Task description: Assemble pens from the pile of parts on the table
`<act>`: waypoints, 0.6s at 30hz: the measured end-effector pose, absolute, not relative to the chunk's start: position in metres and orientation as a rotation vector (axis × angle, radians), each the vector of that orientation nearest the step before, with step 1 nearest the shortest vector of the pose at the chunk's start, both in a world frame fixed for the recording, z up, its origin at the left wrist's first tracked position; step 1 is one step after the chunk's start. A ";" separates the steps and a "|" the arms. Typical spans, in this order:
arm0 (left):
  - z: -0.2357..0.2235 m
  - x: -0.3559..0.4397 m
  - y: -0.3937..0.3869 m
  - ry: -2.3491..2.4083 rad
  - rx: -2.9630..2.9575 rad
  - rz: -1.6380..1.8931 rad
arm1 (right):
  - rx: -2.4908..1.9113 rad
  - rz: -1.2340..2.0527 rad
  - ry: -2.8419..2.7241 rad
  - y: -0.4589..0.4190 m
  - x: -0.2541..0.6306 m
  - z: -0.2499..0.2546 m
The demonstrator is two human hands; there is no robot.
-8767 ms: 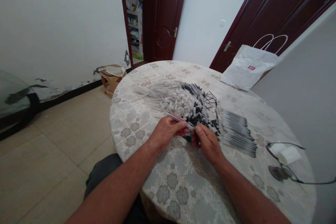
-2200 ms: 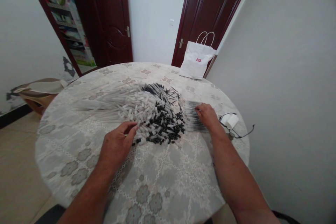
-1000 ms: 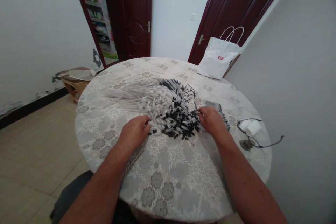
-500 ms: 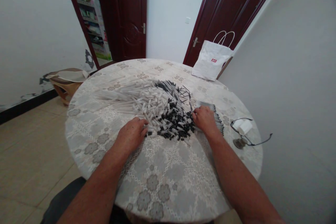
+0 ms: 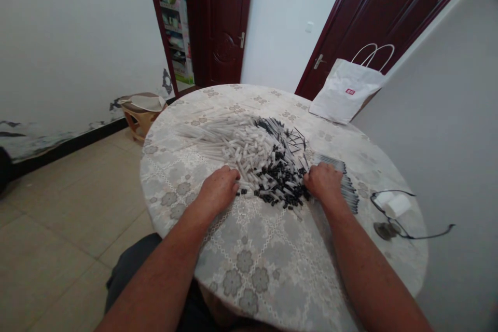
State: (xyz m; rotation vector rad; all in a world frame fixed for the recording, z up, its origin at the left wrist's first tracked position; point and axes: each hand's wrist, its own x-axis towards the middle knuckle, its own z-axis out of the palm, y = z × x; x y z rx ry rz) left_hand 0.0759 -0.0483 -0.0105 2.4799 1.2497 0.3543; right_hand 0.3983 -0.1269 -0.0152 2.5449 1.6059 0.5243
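A big pile of pen parts lies mid-table: clear pen barrels (image 5: pixel 206 132), white pen caps (image 5: pixel 249 150), small black plugs (image 5: pixel 284 187) and dark-tipped ink refills (image 5: pixel 282 132). My left hand (image 5: pixel 220 187) rests on the cloth at the pile's near left edge, fingers curled beside white caps. Whatever it may hold is hidden. At the right edge of the black plugs is my right hand (image 5: pixel 323 181), fingers bent down and drawn together; their tips are hidden. Partly behind that hand, a neat row of pens (image 5: pixel 348 189) lies side by side.
The round table has a floral tablecloth (image 5: pixel 249 264). Eyeglasses (image 5: pixel 412 236), a white item (image 5: pixel 397 206) and a dark round object (image 5: pixel 385 230) lie at right. A white paper bag (image 5: pixel 344 91) stands at the back right. A stool (image 5: pixel 142 114) stands beyond the left edge.
Earlier both hands held a pen together over the pile. Later my right hand was at the pen row, then shifted left to the black plugs. My left hand stays at the caps; the view swings.
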 end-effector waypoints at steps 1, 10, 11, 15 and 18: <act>-0.010 0.076 -0.049 1.244 2.477 0.357 | 2.552 0.543 1.602 -0.127 0.398 -0.015; -0.010 0.075 -0.049 1.214 2.484 0.411 | 2.645 0.879 1.744 -0.138 0.395 -0.003; -0.010 0.075 -0.049 1.214 2.486 0.418 | 2.668 0.874 1.787 -0.140 0.394 -0.001; -0.014 0.077 -0.047 1.244 2.491 0.476 | 2.738 0.758 2.016 -0.149 0.382 0.011; -0.017 0.079 -0.045 1.240 2.505 0.476 | 2.721 0.651 2.208 -0.154 0.368 0.019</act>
